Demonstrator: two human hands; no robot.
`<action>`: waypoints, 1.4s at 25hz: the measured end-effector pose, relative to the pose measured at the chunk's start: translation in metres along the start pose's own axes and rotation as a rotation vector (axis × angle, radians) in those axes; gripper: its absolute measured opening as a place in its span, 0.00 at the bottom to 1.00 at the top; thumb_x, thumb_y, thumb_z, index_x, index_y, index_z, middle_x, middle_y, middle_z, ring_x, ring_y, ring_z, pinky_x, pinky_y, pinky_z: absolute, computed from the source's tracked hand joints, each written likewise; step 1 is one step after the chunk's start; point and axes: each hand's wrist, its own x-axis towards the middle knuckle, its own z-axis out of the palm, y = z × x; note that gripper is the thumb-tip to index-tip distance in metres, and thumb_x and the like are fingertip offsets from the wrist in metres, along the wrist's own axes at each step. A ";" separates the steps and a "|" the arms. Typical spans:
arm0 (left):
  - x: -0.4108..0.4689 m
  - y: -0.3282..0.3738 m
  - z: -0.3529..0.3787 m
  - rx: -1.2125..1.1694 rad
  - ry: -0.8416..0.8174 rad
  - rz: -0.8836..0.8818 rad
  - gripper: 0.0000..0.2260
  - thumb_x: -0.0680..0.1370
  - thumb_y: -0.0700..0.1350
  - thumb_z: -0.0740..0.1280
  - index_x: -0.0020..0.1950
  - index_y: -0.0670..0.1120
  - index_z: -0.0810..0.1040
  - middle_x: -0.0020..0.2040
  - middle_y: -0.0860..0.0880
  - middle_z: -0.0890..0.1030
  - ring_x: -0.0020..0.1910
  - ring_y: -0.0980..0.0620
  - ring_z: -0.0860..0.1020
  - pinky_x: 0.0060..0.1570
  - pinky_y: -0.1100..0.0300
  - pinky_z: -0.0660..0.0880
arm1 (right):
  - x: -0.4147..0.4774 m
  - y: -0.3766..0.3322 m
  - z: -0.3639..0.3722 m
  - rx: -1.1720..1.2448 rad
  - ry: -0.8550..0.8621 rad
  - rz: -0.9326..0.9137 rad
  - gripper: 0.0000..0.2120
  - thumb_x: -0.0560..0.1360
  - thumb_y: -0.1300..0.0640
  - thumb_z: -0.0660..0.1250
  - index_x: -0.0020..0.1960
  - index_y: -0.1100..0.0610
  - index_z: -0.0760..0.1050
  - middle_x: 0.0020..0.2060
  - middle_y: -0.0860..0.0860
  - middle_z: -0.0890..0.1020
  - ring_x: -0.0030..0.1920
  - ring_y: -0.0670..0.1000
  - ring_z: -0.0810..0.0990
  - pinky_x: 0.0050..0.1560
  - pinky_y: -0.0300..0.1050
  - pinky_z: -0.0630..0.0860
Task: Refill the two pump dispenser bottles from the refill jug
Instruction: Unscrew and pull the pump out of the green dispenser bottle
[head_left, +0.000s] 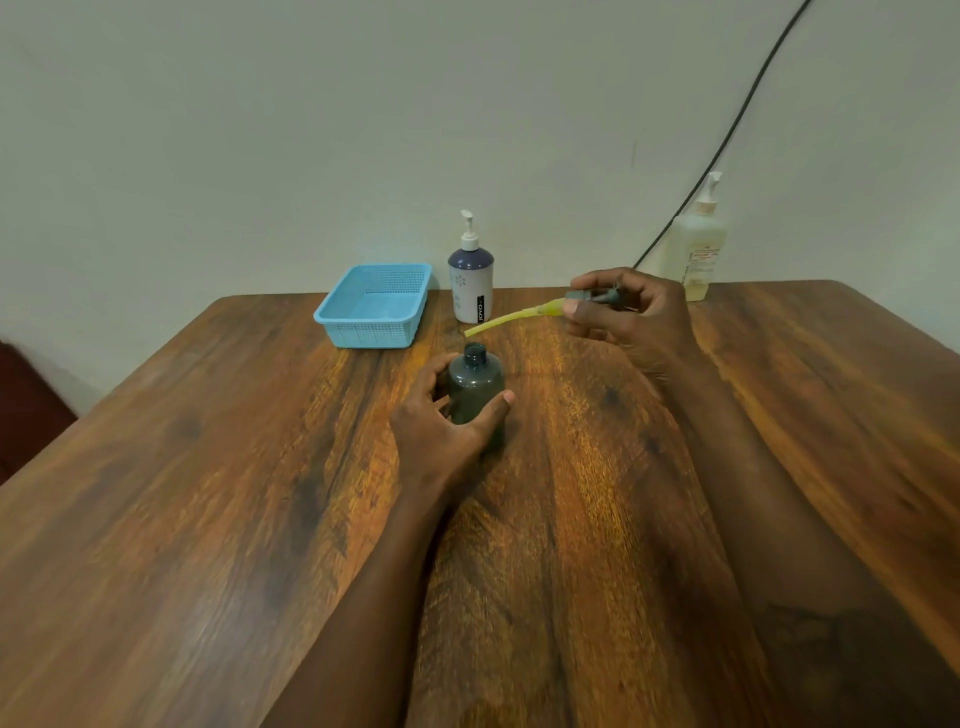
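Head view shows the left hand (441, 415) wrapped around a dark, uncapped bottle (475, 389) standing mid-bench (208, 519). At two o'clock from it, the right hand (628, 317) pinches the removed pump head (597, 297), its yellowish dip tube (506, 321) pointing toward nine o'clock. Behind, at twelve o'clock, stand a white-and-navy pump bottle (470, 283) and a blue basket (374, 306); a pale pump bottle (696, 249) sits far right.

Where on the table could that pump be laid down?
Bare wood lies right of the dark bottle that the left hand holds, under the right hand, and all along the near table. It's crowded at the back: blue basket, white-and-navy dispenser, pale bottle.
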 end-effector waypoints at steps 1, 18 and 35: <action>0.000 0.001 0.000 -0.003 -0.002 -0.002 0.30 0.69 0.57 0.81 0.66 0.60 0.72 0.59 0.66 0.76 0.57 0.65 0.77 0.55 0.68 0.78 | 0.000 0.001 0.000 -0.054 -0.008 -0.005 0.13 0.71 0.63 0.79 0.55 0.62 0.84 0.54 0.57 0.84 0.54 0.55 0.85 0.46 0.44 0.85; -0.011 0.010 -0.003 -0.039 -0.078 -0.082 0.31 0.67 0.51 0.84 0.65 0.57 0.73 0.55 0.66 0.76 0.53 0.73 0.76 0.48 0.75 0.75 | -0.042 0.060 0.009 -0.664 -0.102 0.168 0.11 0.66 0.59 0.78 0.46 0.50 0.83 0.40 0.49 0.84 0.42 0.50 0.85 0.45 0.53 0.85; -0.005 0.014 -0.021 0.104 -0.113 -0.073 0.49 0.65 0.64 0.81 0.79 0.53 0.63 0.75 0.50 0.73 0.68 0.54 0.74 0.65 0.53 0.74 | -0.054 0.054 0.010 -0.588 -0.108 0.262 0.23 0.67 0.43 0.81 0.56 0.52 0.80 0.47 0.49 0.83 0.47 0.48 0.83 0.44 0.44 0.82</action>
